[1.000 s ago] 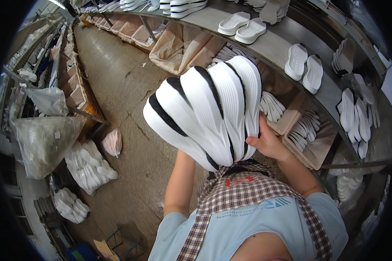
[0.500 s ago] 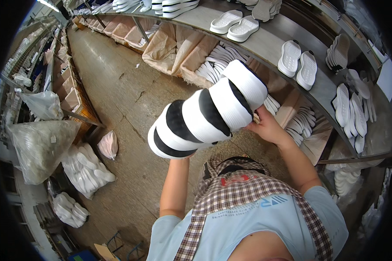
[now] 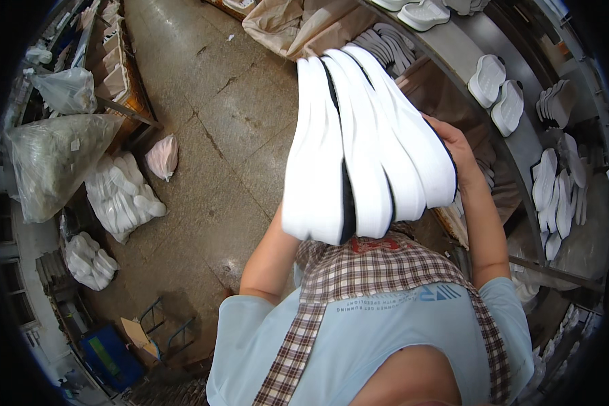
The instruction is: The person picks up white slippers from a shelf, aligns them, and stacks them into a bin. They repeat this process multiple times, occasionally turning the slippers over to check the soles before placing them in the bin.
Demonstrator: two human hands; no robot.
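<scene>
Between my two hands is a row of white shoe soles (image 3: 369,149) with black faces, several pressed side by side. They are raised in front of my chest with their long white sidewalls toward me. My right hand (image 3: 455,145) is closed against the right end of the row, its thumb side showing at the outermost sole. The left forearm (image 3: 272,260) reaches up to the row's left end. My left hand itself is hidden behind the soles, bearing that end.
On the right a curved metal shelf (image 3: 457,57) carries pairs of white soles (image 3: 487,81) and stacks of them. Cloth-lined bins (image 3: 277,27) stand beneath. Left on the floor lie plastic bags of soles (image 3: 125,193), a pink bag (image 3: 162,157) and a blue crate (image 3: 111,355).
The soles have turned from a stack seen end-on to upright lengths side by side. My right hand has moved up and right. The whole view has shifted, with the shelf now farther right.
</scene>
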